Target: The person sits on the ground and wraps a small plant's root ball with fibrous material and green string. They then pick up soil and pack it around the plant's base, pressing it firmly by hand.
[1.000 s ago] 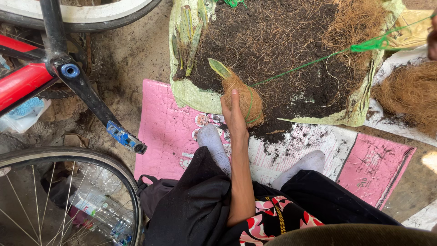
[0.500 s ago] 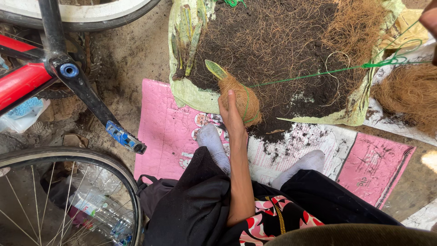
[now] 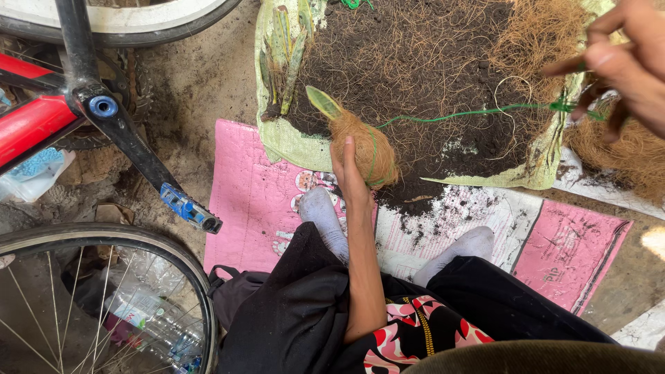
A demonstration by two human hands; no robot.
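Observation:
My left hand [image 3: 348,173] grips a coconut-fibre ball [image 3: 364,152] with a small green leaf shoot [image 3: 323,102] poking out of its top. A green string [image 3: 471,111] is wound around the ball and runs taut to the right. My right hand [image 3: 620,62], raised close to the camera and blurred, pinches the string's other end. Both hands are over a pale sack sheet [image 3: 291,142] covered with dark soil and loose fibre [image 3: 429,62]. My feet in white socks [image 3: 325,215] rest on a pink mat [image 3: 253,201].
A red bicycle frame [image 3: 34,121] with a blue pedal [image 3: 190,208] and a spoked wheel [image 3: 104,239] stands at the left. Green plant cuttings [image 3: 284,52] lie on the sack's left edge. A heap of brown fibre [image 3: 623,152] sits at the right. Plastic bottles [image 3: 149,312] lie behind the wheel.
My right hand has risen and pulled the green string further right, tightening it. The fibre ball has tilted slightly in my left hand.

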